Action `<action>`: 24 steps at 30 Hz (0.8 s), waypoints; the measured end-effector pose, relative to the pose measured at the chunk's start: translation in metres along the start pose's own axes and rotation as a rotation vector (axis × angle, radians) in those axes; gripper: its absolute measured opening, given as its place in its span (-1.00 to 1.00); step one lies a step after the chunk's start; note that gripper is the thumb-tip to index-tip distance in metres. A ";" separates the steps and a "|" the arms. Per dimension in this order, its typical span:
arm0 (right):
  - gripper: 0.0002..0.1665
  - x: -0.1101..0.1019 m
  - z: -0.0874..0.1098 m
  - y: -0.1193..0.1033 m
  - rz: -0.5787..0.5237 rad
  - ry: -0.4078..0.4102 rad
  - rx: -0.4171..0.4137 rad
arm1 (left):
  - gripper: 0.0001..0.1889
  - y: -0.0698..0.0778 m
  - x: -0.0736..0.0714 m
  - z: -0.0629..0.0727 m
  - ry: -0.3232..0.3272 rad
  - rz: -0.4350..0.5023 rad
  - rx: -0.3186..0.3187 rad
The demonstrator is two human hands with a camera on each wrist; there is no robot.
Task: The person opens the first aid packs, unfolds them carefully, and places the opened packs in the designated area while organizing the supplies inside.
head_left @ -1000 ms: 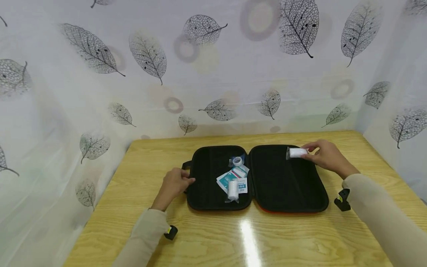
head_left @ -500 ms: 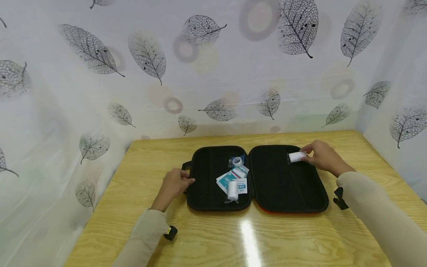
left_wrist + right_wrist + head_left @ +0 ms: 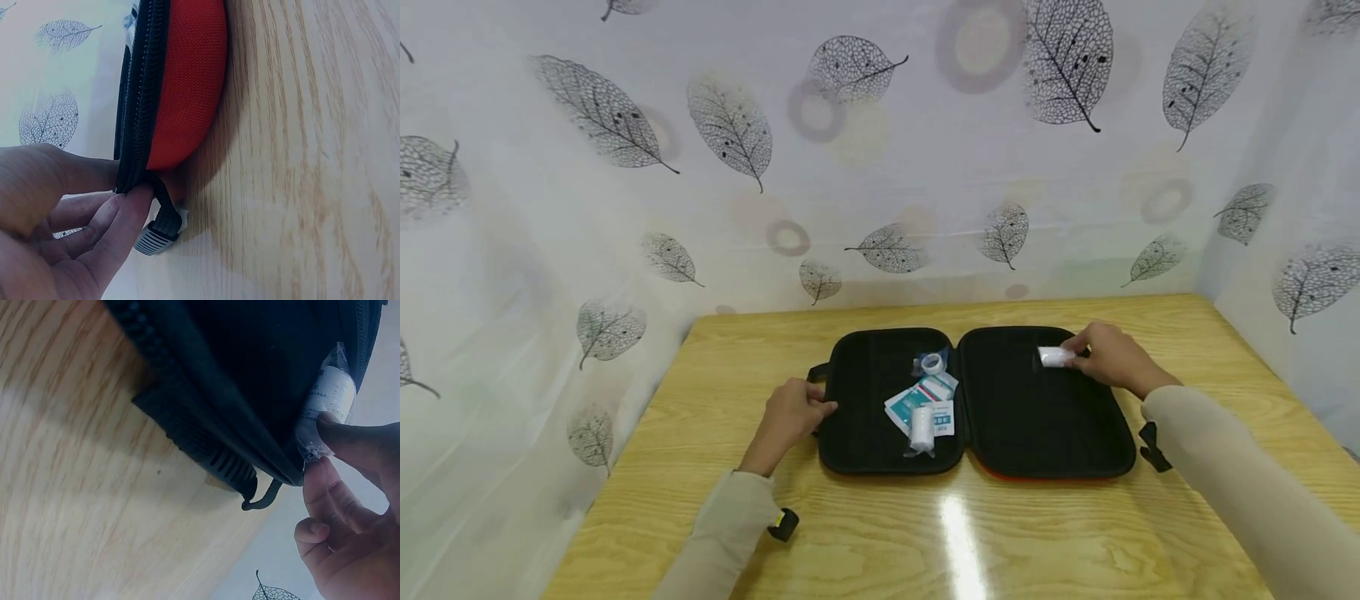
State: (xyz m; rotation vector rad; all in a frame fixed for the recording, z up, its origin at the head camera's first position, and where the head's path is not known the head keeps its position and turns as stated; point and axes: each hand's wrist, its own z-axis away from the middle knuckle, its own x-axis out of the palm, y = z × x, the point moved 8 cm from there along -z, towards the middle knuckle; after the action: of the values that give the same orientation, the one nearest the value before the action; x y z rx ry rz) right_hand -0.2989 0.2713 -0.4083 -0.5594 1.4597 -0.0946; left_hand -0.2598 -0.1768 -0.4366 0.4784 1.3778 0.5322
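An unzipped case (image 3: pixel 852 408) lies spread flat, black inside with a red shell (image 3: pixel 190 81). At its left rim my left hand (image 3: pixel 790 414) pinches the zippered edge, thumb on top and fingers below. My right hand (image 3: pixel 1108 358) holds a white bandage roll (image 3: pixel 1054 357) in a clear wrapper over the right half's upper corner. In the right wrist view, thumb and fingertips pinch one end of that wrapper. The left half contains a second wrapped bandage roll (image 3: pixel 922 427), teal-and-white packets (image 3: pixel 901 407) and a roll of white tape (image 3: pixel 932 363) in a bag.
Beneath the case is a wooden table (image 3: pixel 865 533), with a leaf-patterned curtain (image 3: pixel 895 167) behind and at both sides. A black carry strap (image 3: pixel 818 372) sticks out at the case's left side. Another ribbed black strap (image 3: pixel 206 453) shows at the right rim.
My right hand has moved left and slightly down with the bandage roll, farther over the case's right half. The roll tilted, then levelled out. My left hand has stayed at the rim.
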 end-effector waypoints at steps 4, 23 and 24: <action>-0.68 0.002 0.001 0.000 -0.005 -0.008 0.004 | -0.69 0.000 0.000 0.000 0.003 -0.007 0.001; -0.52 0.009 0.000 -0.007 -0.042 -0.055 0.022 | -0.68 0.000 0.000 0.001 0.008 -0.008 0.027; -0.49 0.008 0.000 -0.005 -0.043 -0.059 0.030 | -0.67 -0.001 0.000 0.001 0.006 -0.008 0.024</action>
State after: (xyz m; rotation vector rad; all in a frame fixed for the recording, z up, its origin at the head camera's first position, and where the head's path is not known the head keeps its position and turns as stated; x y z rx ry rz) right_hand -0.2961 0.2638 -0.4139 -0.5652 1.3871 -0.1324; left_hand -0.2593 -0.1776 -0.4370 0.4914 1.3924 0.5114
